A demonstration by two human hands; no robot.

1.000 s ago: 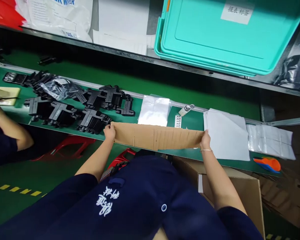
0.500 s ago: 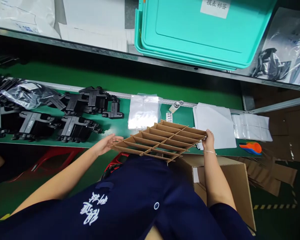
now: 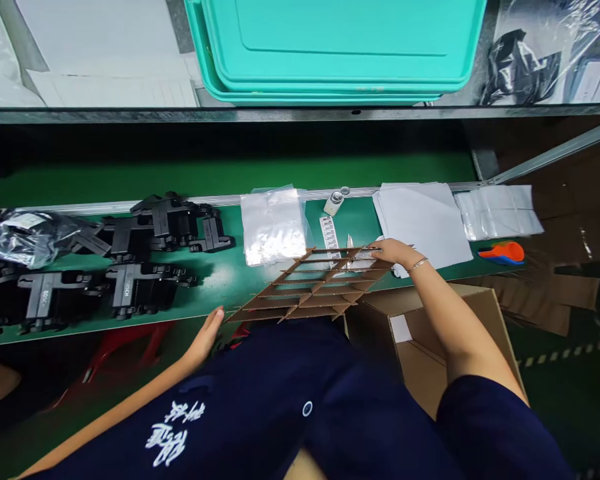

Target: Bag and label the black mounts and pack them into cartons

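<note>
A brown cardboard grid divider (image 3: 313, 290), its strips slotted crosswise, is held in front of my body above the bench's near edge. My right hand (image 3: 395, 253) grips its far right corner, fingers closed over the strip. At its near left corner is my left hand (image 3: 206, 339), fingers stretched out and the hand seen edge-on; whether the fingertips touch the cardboard I cannot tell. Through the grid's cells I see the green bench top, part of a label strip (image 3: 329, 233) and some clear plastic.
Several black Bosch-marked parts (image 3: 140, 287) lie at left. Clear bags (image 3: 274, 227), a small bottle (image 3: 333, 203) and white sheets (image 3: 425, 223) line the bench. An open carton (image 3: 425, 373) stands below right; orange and blue scoops (image 3: 505, 252) lie far right. Teal bins (image 3: 340, 53) sit on the shelf.
The view has levelled. The divider is tilted differently, its cells more open to view. My left hand has dropped down and left from its corner; my right hand has shifted left and up with its corner.
</note>
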